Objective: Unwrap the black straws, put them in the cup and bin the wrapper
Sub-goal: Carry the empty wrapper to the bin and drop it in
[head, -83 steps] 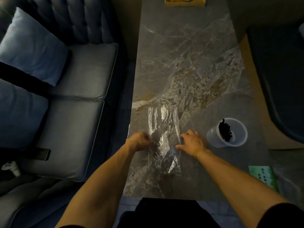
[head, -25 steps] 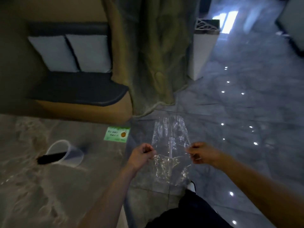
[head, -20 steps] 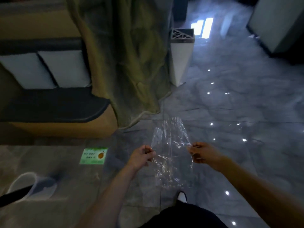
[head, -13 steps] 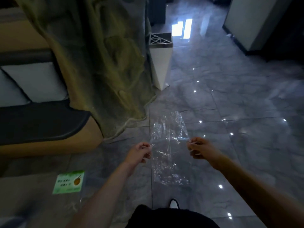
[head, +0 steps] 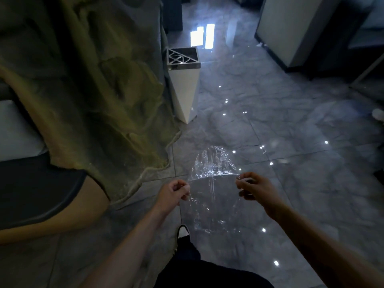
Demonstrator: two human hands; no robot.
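The clear plastic wrapper (head: 212, 188) hangs stretched between my two hands, above the glossy floor. My left hand (head: 173, 193) pinches its left edge and my right hand (head: 254, 189) pinches its right edge. The wrapper looks empty of straws. A white tapered bin (head: 185, 88) with a metal lattice top stands on the floor ahead, beside a rough stone-like column. The cup and the black straws are out of view.
The rough olive column (head: 99, 84) rises at left, with a dark bench seat (head: 35, 190) and a pale cushion (head: 14, 132) beside it. Shiny grey tiles (head: 291, 142) stretch ahead and right. A white cabinet (head: 291, 28) stands far right. My shoe (head: 182, 230) shows below.
The view has turned away from the table and cup toward the floor and the bin. The bin has come closer. Both hands keep holding the wrapper spread out.
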